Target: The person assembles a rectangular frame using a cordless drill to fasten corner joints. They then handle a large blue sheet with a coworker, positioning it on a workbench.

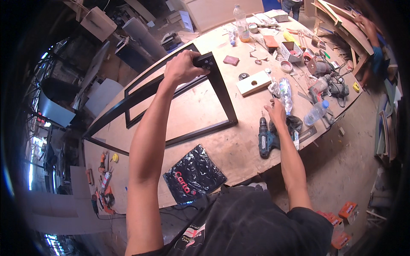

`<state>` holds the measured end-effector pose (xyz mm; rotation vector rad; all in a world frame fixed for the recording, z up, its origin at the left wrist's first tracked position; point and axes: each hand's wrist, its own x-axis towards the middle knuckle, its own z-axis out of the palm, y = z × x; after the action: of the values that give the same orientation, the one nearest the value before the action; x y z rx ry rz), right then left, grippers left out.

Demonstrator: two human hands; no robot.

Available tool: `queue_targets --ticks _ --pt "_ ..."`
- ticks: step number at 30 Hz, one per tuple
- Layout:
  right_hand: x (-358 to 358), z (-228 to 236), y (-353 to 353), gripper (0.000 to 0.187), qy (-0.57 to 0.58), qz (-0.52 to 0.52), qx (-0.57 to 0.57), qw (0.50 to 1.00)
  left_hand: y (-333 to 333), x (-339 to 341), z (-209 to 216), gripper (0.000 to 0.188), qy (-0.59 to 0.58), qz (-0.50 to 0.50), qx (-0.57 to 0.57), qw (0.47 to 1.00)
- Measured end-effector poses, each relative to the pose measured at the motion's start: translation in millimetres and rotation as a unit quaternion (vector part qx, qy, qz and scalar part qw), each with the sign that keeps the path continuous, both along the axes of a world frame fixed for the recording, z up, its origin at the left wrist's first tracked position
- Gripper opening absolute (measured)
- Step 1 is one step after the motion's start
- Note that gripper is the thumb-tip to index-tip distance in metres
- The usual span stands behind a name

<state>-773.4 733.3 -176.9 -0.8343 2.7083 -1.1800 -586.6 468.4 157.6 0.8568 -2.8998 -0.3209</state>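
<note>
My left hand (183, 68) is closed round the upper corner of a black rectangular frame (221, 89), which stands tilted up from the workbench. Another black frame (127, 117) lies on the bench behind it. Over the right part of the bench, my right hand (277, 112) has its thumb and finger apart, with nothing visible between them. Just to its left lies a cordless drill (265, 141) with a bit fitted. A clear plastic bottle (285, 91) is right beside the fingers. A pale wooden block with a round hole (254, 83) lies a little farther off.
Power tools (320, 87), small containers and scraps crowd the bench's right side. A black plastic bag (194, 175) lies at the near edge. Orange-handled tools (104, 192) lie at the near left. A tall bottle (240, 23) stands at the back. Another person's arm (369, 32) shows by stacked boards (341, 30).
</note>
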Motion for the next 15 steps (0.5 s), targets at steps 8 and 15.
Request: queue_targets --ticks 8,15 --pt "77 -8 133 0.074 0.095 0.219 0.181 0.954 -14 -3 -14 0.035 0.036 -0.050 0.041 0.997" --pt "74 -17 117 0.105 0.145 0.206 0.255 0.934 -15 -5 -14 0.034 0.034 -0.060 0.041 0.997"
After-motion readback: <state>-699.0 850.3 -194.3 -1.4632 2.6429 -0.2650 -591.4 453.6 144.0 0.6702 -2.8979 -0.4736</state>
